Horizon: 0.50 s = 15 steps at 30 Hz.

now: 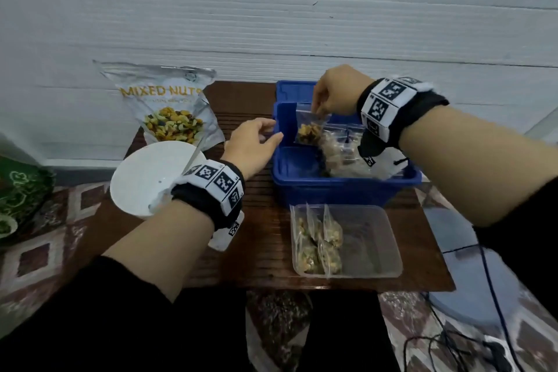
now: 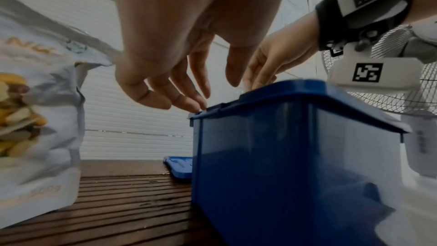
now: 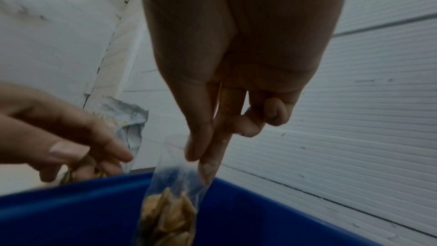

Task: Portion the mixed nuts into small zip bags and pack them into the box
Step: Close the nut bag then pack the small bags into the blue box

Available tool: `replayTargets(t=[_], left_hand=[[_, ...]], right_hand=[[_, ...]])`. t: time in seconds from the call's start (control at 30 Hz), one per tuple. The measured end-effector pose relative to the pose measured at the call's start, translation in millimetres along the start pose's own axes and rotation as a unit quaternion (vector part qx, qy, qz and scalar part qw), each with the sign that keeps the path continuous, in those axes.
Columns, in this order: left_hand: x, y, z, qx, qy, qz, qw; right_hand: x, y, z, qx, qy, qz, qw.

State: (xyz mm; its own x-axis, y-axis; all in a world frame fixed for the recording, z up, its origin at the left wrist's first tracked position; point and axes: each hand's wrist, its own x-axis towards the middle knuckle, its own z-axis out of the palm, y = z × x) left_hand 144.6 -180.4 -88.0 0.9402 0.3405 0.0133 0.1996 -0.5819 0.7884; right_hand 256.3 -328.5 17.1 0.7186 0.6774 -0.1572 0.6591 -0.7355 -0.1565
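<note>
Filled zip bag [image 1: 308, 129] pinched at top by right hand [image 1: 339, 93] over blue box [image 1: 347, 187]; left hand [image 1: 252, 146] loose, empty. Weak pinch risks drop outside rim.

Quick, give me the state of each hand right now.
Left hand: open, holding nothing, fingers relaxed by the blue box rim.
Right hand: pinching a small zip bag of nuts over the box.

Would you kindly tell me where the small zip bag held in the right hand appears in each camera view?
Head: the small zip bag hangs from the right hand over the blue box, centre.
Left wrist: not visible; the box wall hides it.
Right wrist: bottom centre, pinched at its top.
Shared landmark: the blue box.
</note>
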Motion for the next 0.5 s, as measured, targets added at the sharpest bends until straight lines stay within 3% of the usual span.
replayTargets(t=[0.33,0.5], left_hand=[[16,-9,11,-0.006,0.017,-0.01,1.0],[14,-13,14,-0.036,0.039,0.012,0.999]], right_hand=[[65,4,40,-0.059,-0.112,-0.027,0.992],[74,5,49,-0.117,-0.102,-0.02,0.988]])
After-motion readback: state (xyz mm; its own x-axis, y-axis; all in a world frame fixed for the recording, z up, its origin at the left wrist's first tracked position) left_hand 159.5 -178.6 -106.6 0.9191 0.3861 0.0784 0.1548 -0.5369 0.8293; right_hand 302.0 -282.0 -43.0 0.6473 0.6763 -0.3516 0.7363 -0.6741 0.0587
